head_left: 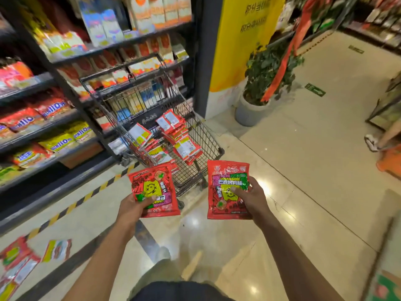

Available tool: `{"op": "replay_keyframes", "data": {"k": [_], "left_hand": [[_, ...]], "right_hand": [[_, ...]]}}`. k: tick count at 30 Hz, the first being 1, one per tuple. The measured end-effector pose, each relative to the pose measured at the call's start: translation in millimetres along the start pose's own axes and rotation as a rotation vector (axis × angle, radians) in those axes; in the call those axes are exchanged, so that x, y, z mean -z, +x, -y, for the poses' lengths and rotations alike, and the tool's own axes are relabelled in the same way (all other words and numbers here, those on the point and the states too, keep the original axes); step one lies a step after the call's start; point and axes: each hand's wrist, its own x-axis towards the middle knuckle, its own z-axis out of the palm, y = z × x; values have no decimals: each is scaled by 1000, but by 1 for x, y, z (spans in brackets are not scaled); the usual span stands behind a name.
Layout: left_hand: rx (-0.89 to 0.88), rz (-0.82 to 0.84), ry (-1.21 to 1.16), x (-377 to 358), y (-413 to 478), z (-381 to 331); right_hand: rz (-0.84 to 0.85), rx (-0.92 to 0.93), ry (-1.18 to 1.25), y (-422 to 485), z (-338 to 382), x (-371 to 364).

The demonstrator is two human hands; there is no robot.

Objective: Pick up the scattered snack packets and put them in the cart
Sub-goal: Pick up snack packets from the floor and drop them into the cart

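Two bare forearms reach up from the bottom edge of the frame toward its centre, each ending in a hand that holds one snack packet. At centre left, the left hand [132,208] is closed on the lower left corner of a glossy red foil packet with a yellow cartoon face [154,190], thumb pressed across the front and fingers hidden behind it; the packet tilts slightly to the left. At centre right, the right hand [252,198] pinches a second red foil packet with a green and pink label band [226,190] along its right edge, thumb on the front near the middle, the packet standing nearly upright. The two packets are apart, with polished cream floor tiles [314,170] showing between them. Just above the hands stands a black wire shopping cart [208,137], its near end close to the top edges of both held packets. Inside it lies a loose heap of red and white snack packets [173,135], some flat and some leaning on the wire sides. More scattered red and yellow packets [26,259] lie on the floor at the lower left of the frame. Dark store shelves stocked with bagged snacks [43,118] fill the upper left, directly behind the cart. A green potted plant in a grey pot [260,83] stands at upper centre right beside a yellow pillar [236,40].
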Motion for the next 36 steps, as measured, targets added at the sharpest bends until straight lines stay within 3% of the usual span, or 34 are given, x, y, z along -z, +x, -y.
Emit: {"op": "replay_keyframes", "data": {"k": [8,16,23,36], "left_hand": [[31,-30,-30,-10,63,-19],[118,-48,-82,-20,139,-37],[158,49,-97,-25,188,-62],[201,-57,-151,-31,237,-76]], "right_hand": [[84,-8,-87,67,22,-14],[66,-81,-150,148,57,-44],[52,-116,-171,200,75,-78],[250,-150,-287,313,102,-140]]}}
